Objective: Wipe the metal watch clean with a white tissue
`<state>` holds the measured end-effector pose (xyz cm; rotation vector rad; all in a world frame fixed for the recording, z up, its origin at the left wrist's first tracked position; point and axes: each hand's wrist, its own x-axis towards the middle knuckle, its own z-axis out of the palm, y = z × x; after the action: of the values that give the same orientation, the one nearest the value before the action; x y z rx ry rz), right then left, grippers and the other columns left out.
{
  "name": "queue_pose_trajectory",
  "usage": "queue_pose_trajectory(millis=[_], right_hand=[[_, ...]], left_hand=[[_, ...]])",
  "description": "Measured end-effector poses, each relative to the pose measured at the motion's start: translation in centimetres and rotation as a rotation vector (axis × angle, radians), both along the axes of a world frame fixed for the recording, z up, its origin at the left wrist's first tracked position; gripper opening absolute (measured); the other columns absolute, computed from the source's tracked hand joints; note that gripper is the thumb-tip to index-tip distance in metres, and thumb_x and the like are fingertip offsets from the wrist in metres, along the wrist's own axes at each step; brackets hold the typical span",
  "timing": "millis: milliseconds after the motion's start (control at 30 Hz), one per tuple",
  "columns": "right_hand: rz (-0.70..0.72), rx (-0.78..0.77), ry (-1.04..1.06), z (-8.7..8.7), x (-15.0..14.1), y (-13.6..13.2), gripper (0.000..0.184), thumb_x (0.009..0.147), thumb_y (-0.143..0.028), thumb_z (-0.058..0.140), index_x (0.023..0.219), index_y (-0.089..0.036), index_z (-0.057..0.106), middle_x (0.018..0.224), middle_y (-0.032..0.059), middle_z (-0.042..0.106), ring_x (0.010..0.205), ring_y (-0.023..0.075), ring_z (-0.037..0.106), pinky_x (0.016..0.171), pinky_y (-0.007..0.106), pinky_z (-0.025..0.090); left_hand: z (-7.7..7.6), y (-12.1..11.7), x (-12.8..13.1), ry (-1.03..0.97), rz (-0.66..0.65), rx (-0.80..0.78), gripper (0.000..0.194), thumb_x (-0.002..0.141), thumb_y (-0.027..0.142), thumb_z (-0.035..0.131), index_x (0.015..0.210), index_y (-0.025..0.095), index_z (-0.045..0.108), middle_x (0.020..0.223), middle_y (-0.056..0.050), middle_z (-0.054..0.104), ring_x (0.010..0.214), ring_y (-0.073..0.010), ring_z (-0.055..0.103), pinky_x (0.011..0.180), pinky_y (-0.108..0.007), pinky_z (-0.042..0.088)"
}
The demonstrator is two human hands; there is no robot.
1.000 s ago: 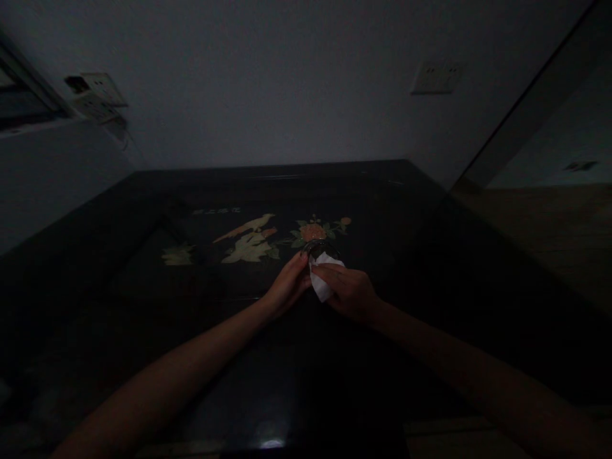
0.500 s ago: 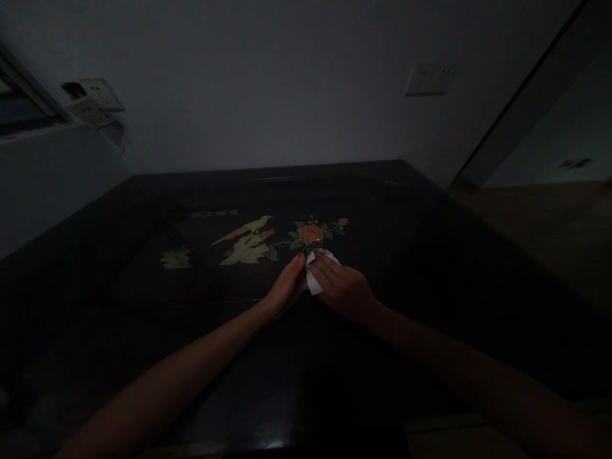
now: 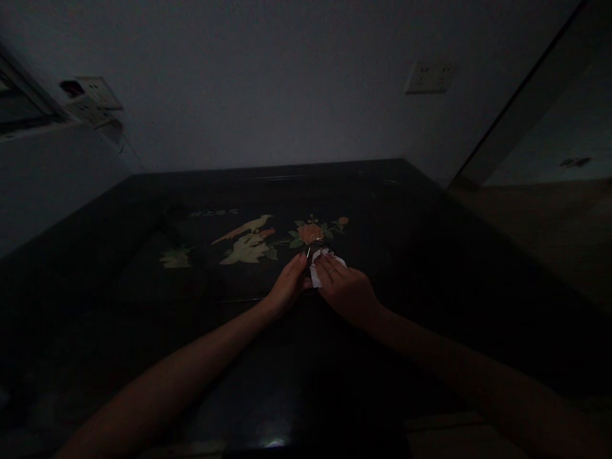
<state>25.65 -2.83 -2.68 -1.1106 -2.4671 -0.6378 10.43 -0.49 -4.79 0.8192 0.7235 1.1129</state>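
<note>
A small dark, shiny object (image 3: 313, 247), perhaps glass, is between my hands; the dim light hides its exact kind. My left hand (image 3: 288, 284) is closed around its left side, thumb on top. My right hand (image 3: 351, 290) presses a white tissue (image 3: 316, 275) against the object's right side, fingers together over the tissue. Both hands are low over the black glossy table (image 3: 296, 350), just in front of an inlaid orange flower (image 3: 310, 233). Parts of the object are hidden behind the fingers and tissue.
The tabletop has an inlaid bird design (image 3: 248, 242) and pale written characters. Behind it rises a white wall (image 3: 268, 89) with a socket plate (image 3: 430, 78) at right and more sockets (image 3: 99, 92) at left. Wooden floor (image 3: 549, 223) shows on the right.
My right hand and the tissue have shifted slightly right, uncovering more of the dark object. My left hand stays almost in place.
</note>
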Motion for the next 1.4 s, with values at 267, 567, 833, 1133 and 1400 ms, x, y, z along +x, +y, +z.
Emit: queue_pose_trajectory(millis=[267, 567, 833, 1133, 1400], right_hand=[[0.078, -0.047, 0.035, -0.2, 0.4, 0.2, 0.036, 0.09, -0.015, 0.049, 0.123, -0.005, 0.058, 0.123, 0.0199, 0.064, 0.113, 0.0263, 0.061, 0.08, 0.034, 0.055], [0.072, -0.102, 0.043, 0.1, 0.5, 0.3, 0.033, 0.09, -0.014, 0.048, 0.12, -0.007, 0.06, 0.118, 0.0182, 0.066, 0.107, 0.0254, 0.063, 0.074, 0.031, 0.055], [0.128, -0.285, 0.192, -0.1, 0.7, 0.3, 0.037, 0.085, -0.014, 0.054, 0.121, -0.009, 0.059, 0.112, 0.0157, 0.069, 0.099, 0.0228, 0.065, 0.081, 0.033, 0.055], [0.193, -0.389, 0.392, -1.3, 0.4, 0.2, 0.053, 0.081, -0.009, 0.049, 0.134, -0.01, 0.045, 0.13, 0.0156, 0.06, 0.12, 0.02, 0.057, 0.096, 0.034, 0.051], [0.119, -0.2, 0.192, -1.1, -0.1, 0.7, 0.044, 0.088, -0.016, 0.049, 0.131, -0.006, 0.048, 0.132, 0.0205, 0.057, 0.13, 0.0248, 0.048, 0.093, 0.034, 0.052]], left_hand=[[-0.5, 0.1, 0.0, -0.011, 0.003, 0.046, 0.043, 0.08, 0.046, 0.065, 0.11, 0.016, 0.061, 0.109, -0.009, 0.066, 0.097, -0.0211, 0.062, 0.083, -0.033, 0.049], [-0.9, 0.3, 0.0, -0.036, 0.0, 0.049, 0.038, 0.082, 0.044, 0.063, 0.107, 0.016, 0.06, 0.102, -0.006, 0.065, 0.088, -0.017, 0.061, 0.079, -0.03, 0.048], [-0.2, 0.0, 0.0, -0.019, 0.034, 0.025, 0.037, 0.079, 0.044, 0.067, 0.103, 0.017, 0.061, 0.095, -0.004, 0.064, 0.084, -0.0144, 0.059, 0.074, -0.025, 0.047], [-0.4, 0.1, -0.1, 0.006, 0.031, 0.014, 0.044, 0.079, 0.047, 0.066, 0.112, 0.019, 0.058, 0.106, -0.006, 0.064, 0.096, -0.0191, 0.061, 0.084, -0.03, 0.048], [-1.0, 0.3, -0.1, -0.011, 0.028, 0.037, 0.043, 0.08, 0.047, 0.064, 0.113, 0.02, 0.058, 0.111, -0.006, 0.065, 0.098, -0.0194, 0.061, 0.082, -0.03, 0.047]])
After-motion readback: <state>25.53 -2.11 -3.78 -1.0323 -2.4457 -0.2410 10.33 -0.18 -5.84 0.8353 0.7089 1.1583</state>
